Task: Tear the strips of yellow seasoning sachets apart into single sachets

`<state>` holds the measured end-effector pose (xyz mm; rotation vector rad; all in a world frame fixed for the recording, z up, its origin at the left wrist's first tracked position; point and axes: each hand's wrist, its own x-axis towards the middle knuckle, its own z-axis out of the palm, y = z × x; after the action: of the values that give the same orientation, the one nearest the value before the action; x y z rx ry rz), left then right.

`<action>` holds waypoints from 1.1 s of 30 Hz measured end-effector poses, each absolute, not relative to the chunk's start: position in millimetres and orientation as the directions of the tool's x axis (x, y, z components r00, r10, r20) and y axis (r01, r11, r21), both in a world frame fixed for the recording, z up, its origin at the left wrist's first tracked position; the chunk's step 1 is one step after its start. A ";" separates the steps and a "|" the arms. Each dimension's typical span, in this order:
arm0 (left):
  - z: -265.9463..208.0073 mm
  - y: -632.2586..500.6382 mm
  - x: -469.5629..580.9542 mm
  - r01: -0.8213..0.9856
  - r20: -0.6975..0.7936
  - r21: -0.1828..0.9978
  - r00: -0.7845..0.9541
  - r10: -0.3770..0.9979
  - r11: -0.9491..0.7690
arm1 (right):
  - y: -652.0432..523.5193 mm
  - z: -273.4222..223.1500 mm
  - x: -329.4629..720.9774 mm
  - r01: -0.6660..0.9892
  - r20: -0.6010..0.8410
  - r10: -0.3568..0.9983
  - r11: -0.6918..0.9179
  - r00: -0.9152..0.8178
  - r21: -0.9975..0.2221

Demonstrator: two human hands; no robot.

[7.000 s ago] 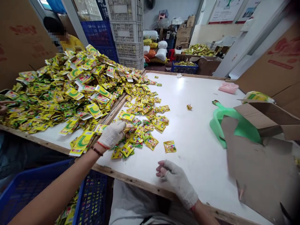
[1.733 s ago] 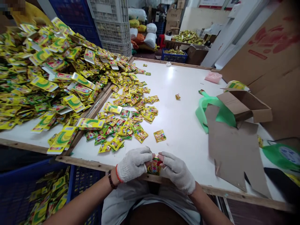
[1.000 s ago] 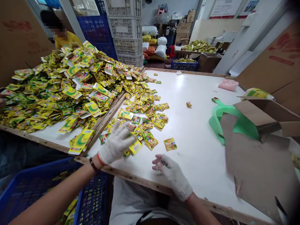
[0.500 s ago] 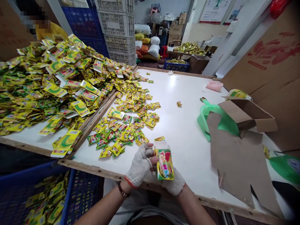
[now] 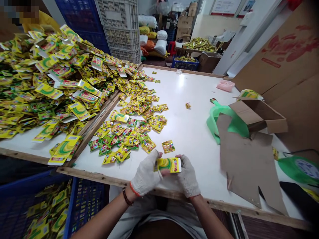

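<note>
Between my two gloved hands is a small yellow candy box (image 5: 168,164), held sideways above the table's front edge. My left hand (image 5: 147,172) grips its left end, with the thumb across the near side. At its white right end, my right hand (image 5: 188,176) has its fingers closed around the box. Just beyond the box lies a single yellow candy packet (image 5: 168,146). To the left, a spread of yellow and green candy packets (image 5: 129,136) covers the white tabletop (image 5: 191,132), with another small box (image 5: 119,116) among them.
A big heap of packets and boxes (image 5: 50,83) fills the left table behind a wooden strip (image 5: 99,116). On the right are a green dustpan (image 5: 211,126), flat cardboard (image 5: 246,166) and an open carton (image 5: 259,114). Below left stands a blue crate (image 5: 67,212); a person's yellow sleeve (image 5: 37,20) shows behind.
The box has turned from upright, printed front showing, to lying sideways. My right hand has moved from behind it to its right end. The packet beyond it is now fully visible.
</note>
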<state>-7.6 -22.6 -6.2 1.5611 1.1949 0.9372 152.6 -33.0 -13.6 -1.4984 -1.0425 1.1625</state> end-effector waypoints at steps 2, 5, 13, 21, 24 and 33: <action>-4.6 -25.6 -8.5 0.398 0.066 0.899 0.291 0.954 -0.184 | -30.5 -7.8 146.0 0.098 -0.199 0.961 -0.220 0.191 -0.971; -1.5 -18.3 -10.4 0.341 0.042 0.930 0.262 0.964 -0.134 | -26.3 2.5 142.6 0.063 -0.210 0.969 -0.219 0.128 -0.974; 6.5 13.7 -16.4 -0.089 -0.163 0.973 0.381 0.910 0.211 | -17.6 -3.1 145.9 -0.031 -0.031 0.997 -0.029 0.070 -0.999; -16.1 -12.3 -2.9 -0.129 -0.175 0.972 0.154 0.972 0.196 | -37.5 -29.3 132.8 -0.063 -0.103 0.989 -0.097 0.108 -0.993; -18.8 -21.3 -7.4 -0.162 -0.175 0.964 0.201 0.964 0.209 | -45.5 -34.0 141.2 0.124 -0.048 0.990 -0.065 0.135 -0.990; -22.5 -27.0 -27.6 0.010 -0.103 0.994 0.260 0.960 0.104 | -43.6 -18.4 151.2 0.416 0.064 0.997 0.074 -0.040 -0.906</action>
<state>-27.6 -27.0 -22.5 1.2428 1.0595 0.9415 151.2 -43.6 -18.4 -1.4491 -1.5708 0.9393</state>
